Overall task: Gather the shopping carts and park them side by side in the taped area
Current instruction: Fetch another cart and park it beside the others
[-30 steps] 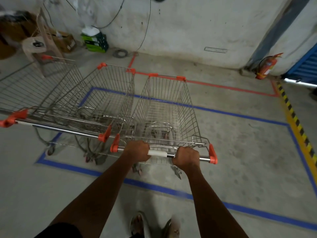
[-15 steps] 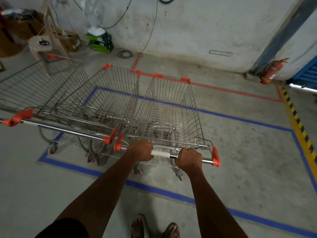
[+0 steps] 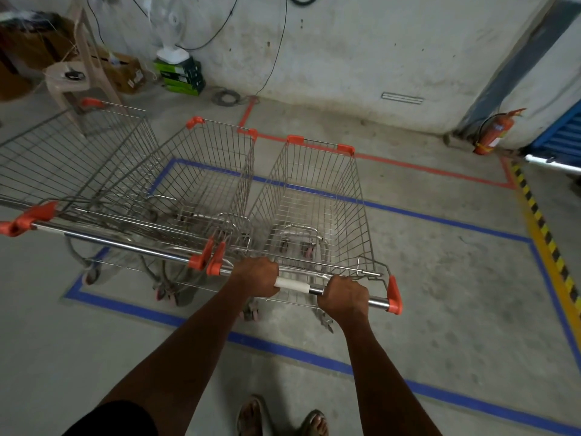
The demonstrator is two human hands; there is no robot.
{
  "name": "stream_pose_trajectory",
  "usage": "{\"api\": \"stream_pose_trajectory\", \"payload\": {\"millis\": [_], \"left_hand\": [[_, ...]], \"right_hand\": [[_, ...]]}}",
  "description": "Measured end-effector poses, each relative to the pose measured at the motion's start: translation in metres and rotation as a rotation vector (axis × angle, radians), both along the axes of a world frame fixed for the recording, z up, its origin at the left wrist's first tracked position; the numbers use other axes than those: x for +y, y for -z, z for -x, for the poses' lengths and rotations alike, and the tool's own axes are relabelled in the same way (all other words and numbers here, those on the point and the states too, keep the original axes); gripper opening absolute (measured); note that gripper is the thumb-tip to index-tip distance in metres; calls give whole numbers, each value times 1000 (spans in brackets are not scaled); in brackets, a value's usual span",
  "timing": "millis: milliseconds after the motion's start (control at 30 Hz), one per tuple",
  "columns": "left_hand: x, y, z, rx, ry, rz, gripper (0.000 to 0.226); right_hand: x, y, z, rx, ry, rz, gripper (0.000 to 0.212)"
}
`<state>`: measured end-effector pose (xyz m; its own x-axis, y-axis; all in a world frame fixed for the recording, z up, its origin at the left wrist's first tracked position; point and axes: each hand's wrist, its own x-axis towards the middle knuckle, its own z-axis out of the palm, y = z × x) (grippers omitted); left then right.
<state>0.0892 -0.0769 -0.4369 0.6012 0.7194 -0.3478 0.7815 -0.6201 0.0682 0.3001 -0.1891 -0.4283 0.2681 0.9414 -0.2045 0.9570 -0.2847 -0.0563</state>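
We have nudged the third cart point(image 3: 314, 209) deeper into the blue tape box point(image 3: 283, 350), beside two parked carts point(image 3: 201, 184); left hand point(image 3: 256, 276) and right hand point(image 3: 344, 295) still clench its handle point(image 3: 290, 283); parking looks nearly done.

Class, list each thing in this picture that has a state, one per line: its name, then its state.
Left hand: grips the handle.
Right hand: grips the handle.
Right cart: empty, upright, inside the blue tape, held by both hands.
Middle cart: empty, upright, parked close beside the right cart.
Left cart: empty, upright, angled, partly out of view.
Fire extinguisher: leaning at the wall.
Chair: upright, something dark on its seat.
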Motion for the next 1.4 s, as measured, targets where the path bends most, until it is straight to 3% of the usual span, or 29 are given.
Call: {"api": "stream_pose_trajectory", "payload": {"millis": [1400], "left_hand": [[-7, 10, 15, -34, 101, -27, 33]], "right_hand": [[-26, 4, 19, 12, 52, 18, 29]]}}
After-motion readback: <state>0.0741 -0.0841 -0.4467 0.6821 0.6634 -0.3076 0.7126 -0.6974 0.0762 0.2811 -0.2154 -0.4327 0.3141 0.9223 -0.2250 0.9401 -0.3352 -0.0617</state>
